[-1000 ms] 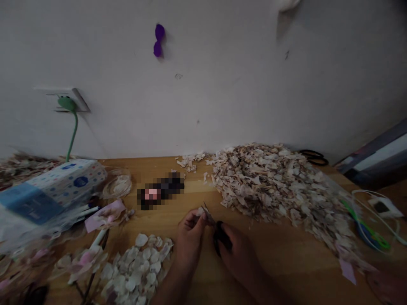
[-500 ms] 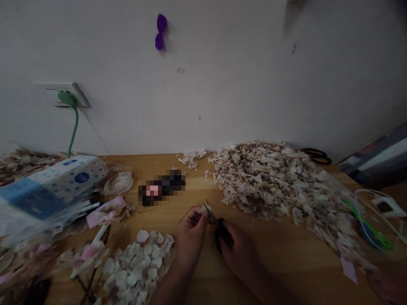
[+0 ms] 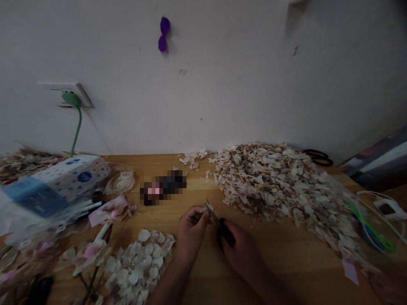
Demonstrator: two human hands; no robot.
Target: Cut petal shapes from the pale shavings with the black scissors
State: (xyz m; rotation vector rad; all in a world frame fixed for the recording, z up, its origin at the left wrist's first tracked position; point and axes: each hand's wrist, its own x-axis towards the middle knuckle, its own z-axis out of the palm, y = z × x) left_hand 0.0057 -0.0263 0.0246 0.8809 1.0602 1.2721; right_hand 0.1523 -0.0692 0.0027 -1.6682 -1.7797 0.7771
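Note:
My left hand point(image 3: 193, 228) pinches a small pale petal point(image 3: 207, 209) between thumb and fingers, low in the middle of the head view. Around the dark handles of a pair of scissors point(image 3: 218, 223) my right hand point(image 3: 240, 245) is closed. The blades are a little apart and reach up to the petal. Left of my left forearm lies a pile of rounded whitish petals point(image 3: 140, 267). A much bigger heap of dry, brownish-white petals point(image 3: 263, 182) spreads to the right, beyond my right hand.
A tissue pack point(image 3: 60, 182) and artificial flowers point(image 3: 90, 252) crowd the left side. A pixelated dark object point(image 3: 163, 187) lies mid-table. Black-handled scissors point(image 3: 319, 156) rest by the wall. A white charger-like box point(image 3: 389, 209) with cables sits far right. A green plug point(image 3: 70, 98) is in the wall socket.
The whole view has shifted slightly, so things appear a little farther right. The scissors' blades have parted slightly more beside the petal, while my left hand keeps its pinch.

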